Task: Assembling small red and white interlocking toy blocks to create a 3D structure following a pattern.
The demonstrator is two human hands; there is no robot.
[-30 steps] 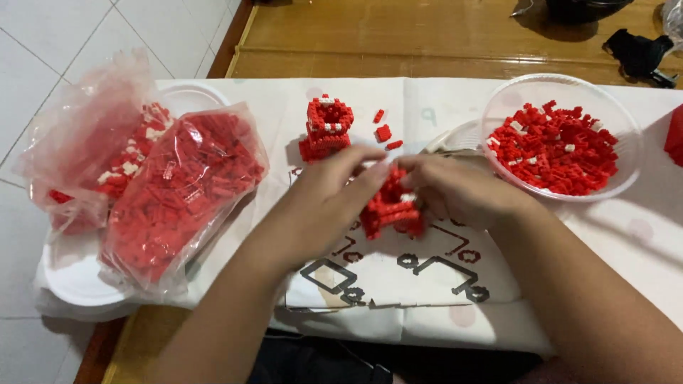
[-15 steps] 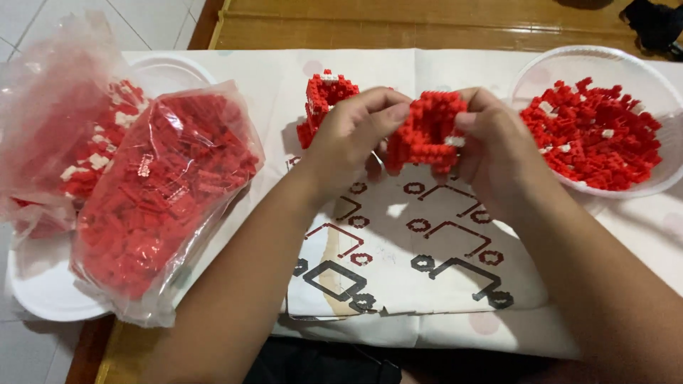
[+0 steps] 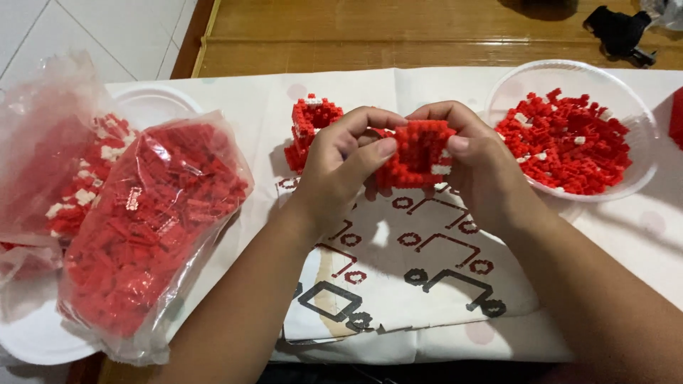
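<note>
- The left hand (image 3: 341, 167) and the right hand (image 3: 477, 160) are meeting over the middle of the bench (image 3: 640, 235), both clamping a red block assembly (image 3: 416, 155) between them, raised above the bench surface.
- The left thumb is pressing against the assembly's 9 o'clock edge; the right thumb is pressing against its 3 o'clock edge, with the remaining fingers curling over the top and behind.
- The assembly is showing a square red face with a recessed centre and a small white piece at its 4 o'clock corner.
- A second red block structure (image 3: 311, 128), capped with a few white pieces, is standing on the bench at 9 o'clock of the held assembly, just beside the left hand's knuckles.
- A printed instruction sheet (image 3: 413, 284), bearing dark red and black outline diagrams, is lying directly below the hands at 6 o'clock.
- A clear plastic bowl (image 3: 640, 121) is sitting at 3 o'clock of the right hand, near but apart from it, holding loose red and white blocks (image 3: 569, 142).
- A clear plastic bag of red blocks (image 3: 149, 220) is lying at 8 o'clock of the left hand, well apart, overlapping a white plate (image 3: 35, 341).
- A second bag of red and white blocks (image 3: 78, 185) is lying just beside it, farther toward 9 o'clock.
- A black object (image 3: 617, 28) is resting on the wooden floor (image 3: 398, 28) at 1 o'clock, beyond the bench.
</note>
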